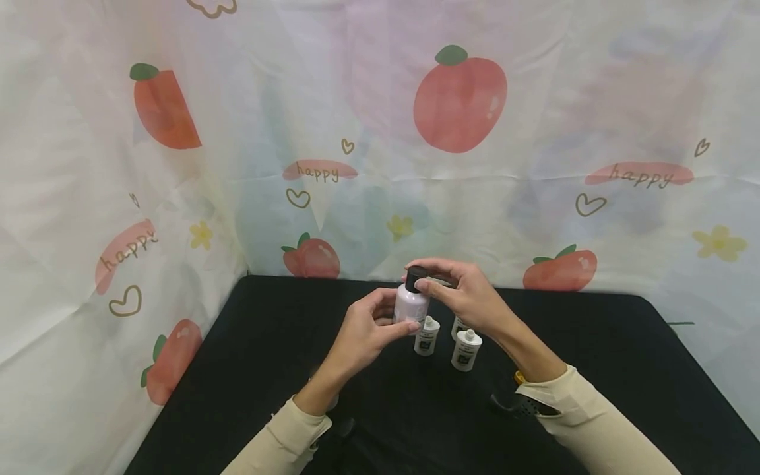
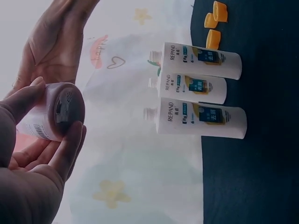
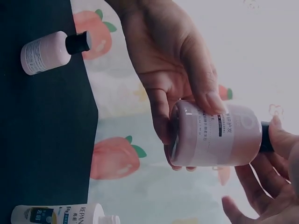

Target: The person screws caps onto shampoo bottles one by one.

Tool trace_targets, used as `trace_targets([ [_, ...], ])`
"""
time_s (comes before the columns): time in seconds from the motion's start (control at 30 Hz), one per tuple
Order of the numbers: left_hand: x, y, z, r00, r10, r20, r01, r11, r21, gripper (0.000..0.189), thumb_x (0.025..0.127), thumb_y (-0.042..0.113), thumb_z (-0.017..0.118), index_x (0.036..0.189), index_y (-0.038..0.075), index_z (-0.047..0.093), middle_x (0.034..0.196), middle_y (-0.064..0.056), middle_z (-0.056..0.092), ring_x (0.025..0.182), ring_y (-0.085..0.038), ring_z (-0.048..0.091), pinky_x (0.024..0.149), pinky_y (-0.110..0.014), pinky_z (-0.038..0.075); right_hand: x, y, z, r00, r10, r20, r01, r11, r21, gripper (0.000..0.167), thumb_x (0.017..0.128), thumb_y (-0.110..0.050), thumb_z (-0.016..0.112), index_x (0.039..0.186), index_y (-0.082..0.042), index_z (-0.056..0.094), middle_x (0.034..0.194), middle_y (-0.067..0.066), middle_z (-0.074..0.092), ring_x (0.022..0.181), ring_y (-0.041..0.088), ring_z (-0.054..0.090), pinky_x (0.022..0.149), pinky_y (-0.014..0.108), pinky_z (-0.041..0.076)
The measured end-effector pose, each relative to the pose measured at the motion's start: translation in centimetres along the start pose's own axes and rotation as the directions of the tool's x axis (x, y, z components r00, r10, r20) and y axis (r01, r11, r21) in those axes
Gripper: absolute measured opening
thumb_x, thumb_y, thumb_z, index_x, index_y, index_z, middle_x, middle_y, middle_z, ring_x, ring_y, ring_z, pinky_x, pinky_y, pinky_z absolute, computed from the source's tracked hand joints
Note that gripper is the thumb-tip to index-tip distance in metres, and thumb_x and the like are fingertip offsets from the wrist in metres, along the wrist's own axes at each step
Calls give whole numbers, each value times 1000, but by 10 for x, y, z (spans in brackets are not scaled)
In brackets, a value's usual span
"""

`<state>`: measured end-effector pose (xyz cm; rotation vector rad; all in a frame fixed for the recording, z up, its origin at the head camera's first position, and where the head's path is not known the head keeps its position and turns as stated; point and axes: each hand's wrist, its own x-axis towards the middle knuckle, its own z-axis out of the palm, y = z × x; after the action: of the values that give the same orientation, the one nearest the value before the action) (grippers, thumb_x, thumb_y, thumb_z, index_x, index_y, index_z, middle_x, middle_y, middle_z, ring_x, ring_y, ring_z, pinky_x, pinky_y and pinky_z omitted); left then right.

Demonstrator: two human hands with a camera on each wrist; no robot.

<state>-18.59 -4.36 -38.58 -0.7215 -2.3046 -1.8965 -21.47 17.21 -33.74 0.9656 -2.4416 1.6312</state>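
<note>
A pale pink bottle (image 1: pixel 410 307) with a black cap (image 1: pixel 417 277) is held up above the far part of the black table. My left hand (image 1: pixel 361 335) grips the bottle's body between thumb and fingers. At its top, my right hand (image 1: pixel 475 297) pinches the black cap, thumb on the near side. The right wrist view shows the bottle's printed label (image 3: pixel 219 133); the left wrist view shows its base (image 2: pixel 69 109). Below and behind the hands stand three white bottles (image 1: pixel 466 351) with bare necks, one partly hidden by the right hand.
Several orange caps (image 2: pixel 220 11) lie on the table (image 2: pixel 252 172) near the white bottles. A second pink bottle (image 3: pixel 46 52) with a black cap stands on the table in the right wrist view. A fruit-printed curtain (image 1: pixel 380 119) hangs behind and at the left.
</note>
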Motion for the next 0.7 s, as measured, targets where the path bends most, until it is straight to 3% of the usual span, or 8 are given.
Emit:
trace_targets([
  [0.1, 1, -2, -2, 1000, -17, 23, 17, 1000, -21, 50, 86, 14, 83, 130, 4, 62, 118, -13, 70, 107, -23, 70, 92, -39, 58, 1, -1, 0, 999, 41, 16, -42, 999, 27, 33, 101, -23, 66, 133, -18, 65, 132, 1, 67, 129, 18, 60, 104, 46, 50],
  [0.27, 2, -2, -5, 997, -57, 59, 59, 997, -40, 53, 88, 16, 82, 135, 6, 60, 121, -11, 70, 107, -23, 70, 93, -43, 57, 1, -2, -2, 998, 70, 2, -70, 997, 30, 34, 100, -24, 67, 134, -18, 65, 135, 2, 65, 134, 22, 55, 109, 55, 44],
  [0.43, 2, -1, -7, 992, -87, 90, 93, 993, -67, 55, 89, 15, 80, 139, 8, 58, 126, -11, 69, 111, -24, 69, 93, -40, 57, 0, -4, -4, 997, 72, -14, -71, 997, 39, 32, 98, -20, 70, 129, -16, 67, 132, 3, 66, 134, 25, 54, 111, 60, 39],
  [0.7, 2, -2, -7, 990, -89, 106, 96, 993, -63, 52, 89, 13, 80, 136, 7, 58, 125, -12, 69, 112, -25, 68, 92, -36, 57, -1, -6, -3, 996, 85, -11, -84, 996, 34, 30, 96, -18, 73, 125, -12, 69, 124, 5, 68, 130, 25, 58, 107, 57, 44],
])
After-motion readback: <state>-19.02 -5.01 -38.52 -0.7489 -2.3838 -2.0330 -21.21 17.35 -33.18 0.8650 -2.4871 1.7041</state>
